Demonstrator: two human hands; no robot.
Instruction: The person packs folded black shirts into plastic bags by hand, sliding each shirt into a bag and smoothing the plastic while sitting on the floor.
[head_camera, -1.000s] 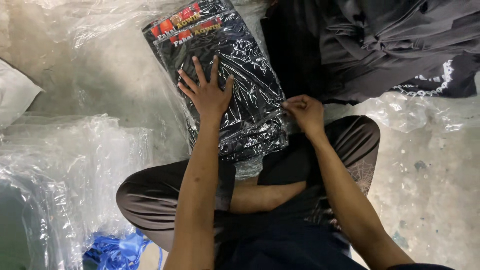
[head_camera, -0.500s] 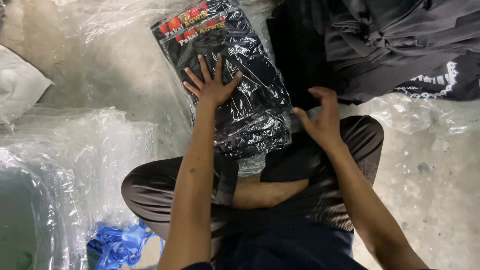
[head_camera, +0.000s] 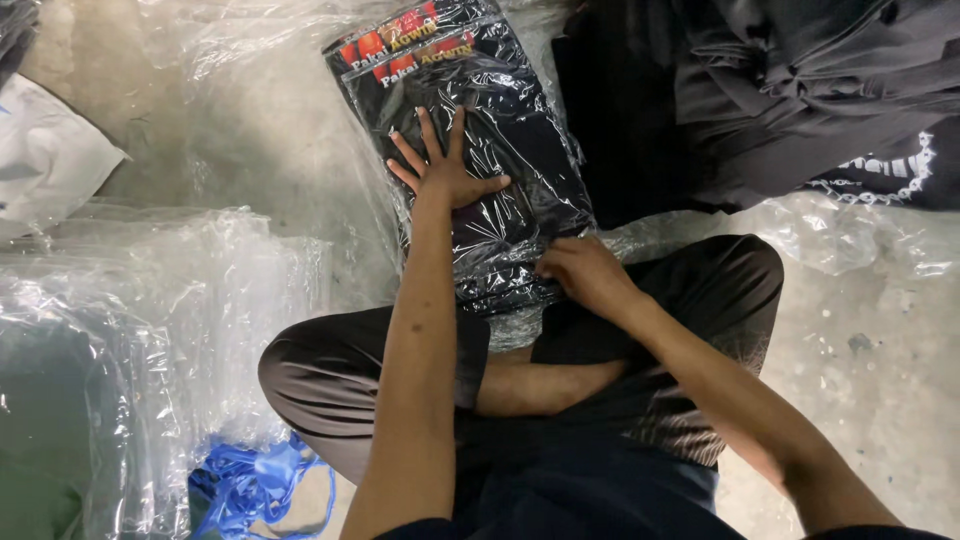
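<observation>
Pile of dark garments (head_camera: 800, 90) lay at 1 o'clock. Stack of clear plastic bags (head_camera: 150, 330) sat at 9 o'clock on concrete floor (head_camera: 880, 380). Bagged black garment pack (head_camera: 480, 150) lay at 12 o'clock, ahead of crossed legs. Left hand (head_camera: 445, 170) pressed flat on it, fingers spread, gripping nothing. Right hand (head_camera: 585, 275) curled, pinching pack's near edge at center. Blue plastic strap (head_camera: 255, 485) at 7 o'clock.

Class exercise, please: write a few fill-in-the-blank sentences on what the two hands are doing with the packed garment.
1. The left hand lies flat, fingers ____, on the bagged black garment.
2. The right hand touches the bag's ____ edge.
3. Blue plastic strips lie beside the person's ____ knee.

Missing: spread; near; left
</observation>
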